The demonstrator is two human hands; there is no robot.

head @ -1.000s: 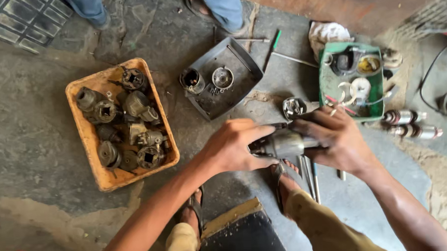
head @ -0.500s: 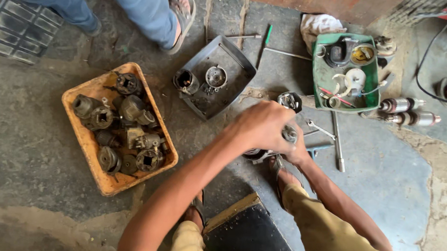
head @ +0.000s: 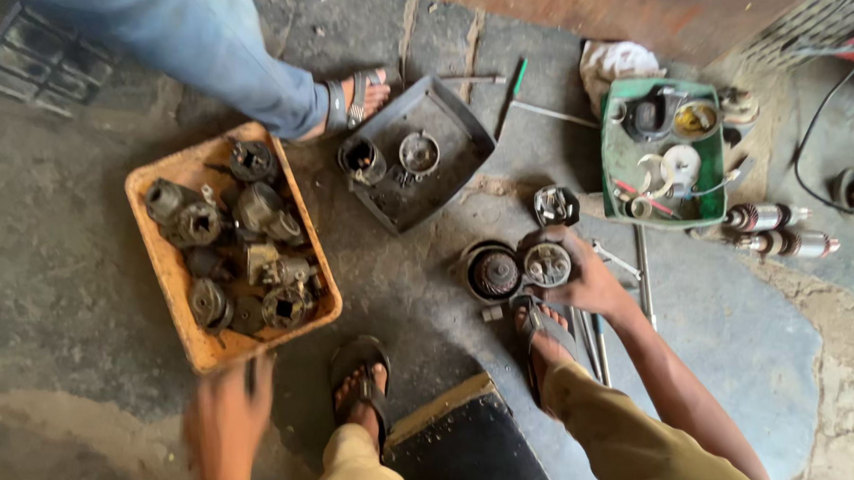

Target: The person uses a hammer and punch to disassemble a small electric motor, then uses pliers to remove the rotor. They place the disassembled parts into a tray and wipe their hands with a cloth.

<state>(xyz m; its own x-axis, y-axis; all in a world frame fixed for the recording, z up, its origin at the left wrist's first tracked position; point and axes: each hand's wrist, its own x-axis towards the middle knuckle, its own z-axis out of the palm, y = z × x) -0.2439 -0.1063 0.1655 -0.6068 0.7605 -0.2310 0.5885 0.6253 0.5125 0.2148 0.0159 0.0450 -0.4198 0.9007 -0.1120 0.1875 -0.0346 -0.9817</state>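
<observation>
Right hand (head: pixel 580 280) was closed around a round metal motor part (head: pixel 547 264) on the concrete floor (head: pixel 84 186), fingers wrapped over its far side and top. The part stood on end, long axis roughly vertical, its circular end face turned up toward the camera with small fittings showing on it. It sat touching a second round housing (head: pixel 493 272), dark and ribbed inside, also open-face up, just left of it. Both lay just ahead of the person's right sandalled foot (head: pixel 542 332).

Left hand (head: pixel 227 422) was blurred, low in view, at the near edge of the orange plastic crate (head: pixel 168 268); fingers looked spread, nothing seen in it, but the blur made it hard to tell whether it touched the crate. The crate held a heap of greasy motor housings (head: pixel 256 210).

Beyond the held part lay a small black component (head: pixel 555 205), a dark grey tray (head: pixel 451 126) with two cup-shaped parts, and a green tray (head: pixel 623 157) of mixed bits. Two armatures (head: pixel 777 230) lay on their sides to the right of the green tray, axes running left-right. Long steel tools (head: pixel 642 270) lay beside the right wrist. Another person's jeans leg and sandalled foot (head: pixel 346 99) stood at the top, between crate and grey tray.
</observation>
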